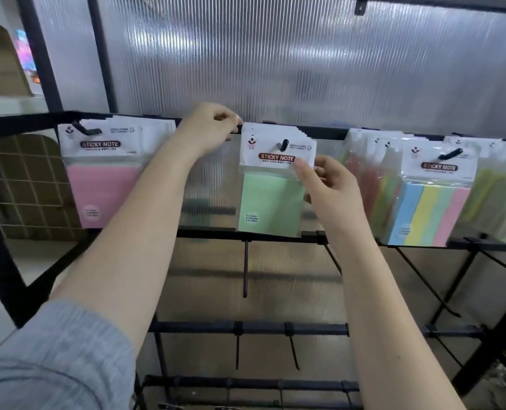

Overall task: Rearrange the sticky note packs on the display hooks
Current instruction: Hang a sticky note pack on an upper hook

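— What's sitting nearest, low in the frame?

— A grey sleeve (53,359) at lower left, cut off by the edge, and bare hooks (245,269) jutting out below centre.

— And the hands?

— The right hand (331,187) is pinching the green pack (271,202) at its right edge, mid-frame. The left hand (207,128) is curling at the pack's top left corner; its fingertips are hiding behind it.

— Around them?

— A pink pack (104,184) is hanging left, striped packs (432,208) right, their rear ones blurring.
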A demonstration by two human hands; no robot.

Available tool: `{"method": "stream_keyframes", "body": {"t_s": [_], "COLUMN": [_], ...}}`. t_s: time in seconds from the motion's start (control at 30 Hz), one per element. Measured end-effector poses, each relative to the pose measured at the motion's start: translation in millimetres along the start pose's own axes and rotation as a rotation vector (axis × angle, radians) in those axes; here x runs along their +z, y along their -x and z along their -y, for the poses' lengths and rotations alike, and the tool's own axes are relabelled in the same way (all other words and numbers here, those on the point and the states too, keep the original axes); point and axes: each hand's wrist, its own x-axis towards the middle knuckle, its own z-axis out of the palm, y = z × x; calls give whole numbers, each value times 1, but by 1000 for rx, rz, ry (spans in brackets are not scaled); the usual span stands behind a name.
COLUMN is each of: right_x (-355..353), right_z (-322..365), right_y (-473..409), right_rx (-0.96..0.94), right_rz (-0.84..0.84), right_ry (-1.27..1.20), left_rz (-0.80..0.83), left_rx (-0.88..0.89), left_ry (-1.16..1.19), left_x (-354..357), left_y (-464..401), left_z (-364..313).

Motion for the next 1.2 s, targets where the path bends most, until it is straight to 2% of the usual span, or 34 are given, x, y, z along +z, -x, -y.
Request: {"method": "stream_keyframes", "body": {"t_s": [0.1,0.3,0.53,0.7,0.9,1.0,1.2], "right_x": [2,9,13,15,18,22,26], "right_z": [2,9,15,16,9,4,0], "right_y": [3,3,17,25,40,44,45], "right_rx": [-4,-2,-3,2,-59,-58,-57], "right_rz": [37,-103,-144,-204,-296,-300,-302], "right_ry": [-57,-103,-154,-35,93,116,166], "left_rz": [16,64,171,241,391,445,429], "left_rx": [11,57,98,114,208,157,137], "left_ry": [38,46,-35,-72,-267,-206,-99], "left_x": [3,1,1,0,-5,-1,4], "left_y": [-6,-15,-24,-28,-32,-34,-36], "left_z": [3,7,5,-5,-23,-25,-23]}}
